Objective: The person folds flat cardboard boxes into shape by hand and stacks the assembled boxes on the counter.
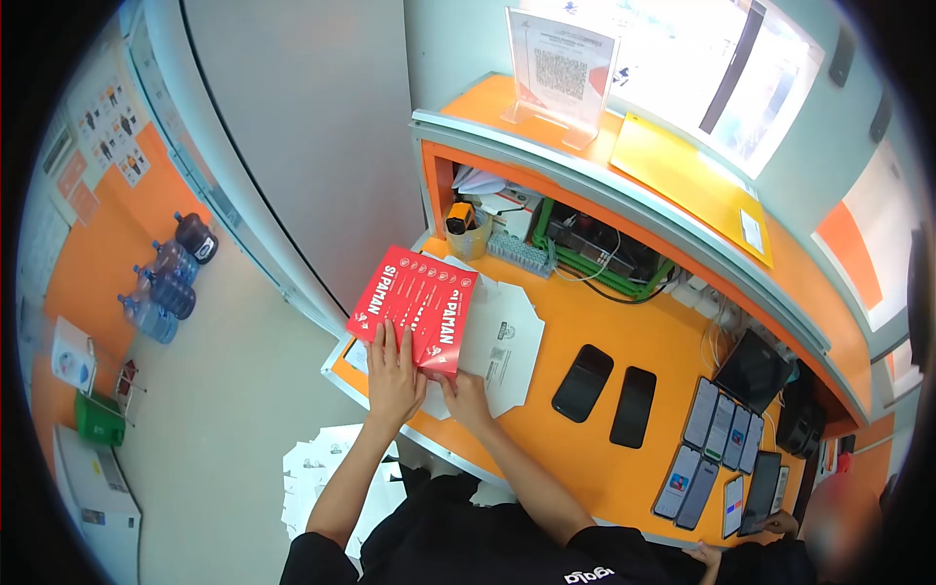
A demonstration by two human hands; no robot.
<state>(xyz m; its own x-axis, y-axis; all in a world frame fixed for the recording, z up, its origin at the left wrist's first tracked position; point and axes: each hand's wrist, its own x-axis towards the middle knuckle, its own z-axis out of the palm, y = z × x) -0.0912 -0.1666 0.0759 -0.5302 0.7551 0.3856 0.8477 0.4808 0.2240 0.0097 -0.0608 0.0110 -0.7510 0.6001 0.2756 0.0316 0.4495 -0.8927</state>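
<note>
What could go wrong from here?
The red box, under the left hand and near the desk corner, might slip off if pushed outward. The white card it overlaps could perhaps get shoved or creased. And two black phones lie on the right hand's side, so a wide sweep of that arm might knock one.

At your desk's [565, 322] left end: SI PAMAN box [429, 292], partly over a flat cardboard sheet [512, 331]; your left hand [392, 372] on top, right hand [466, 398] at its near corner. Right of the sheet, two smartphones [584, 382] side by side; farther right, a phone group [721, 426]. Behind, the shelf [478, 102]: cup [466, 246] under it at left, sign holder [561, 73] and folder [682, 185] on top. Water jugs [172, 294] on floor [210, 390], far left.
</note>
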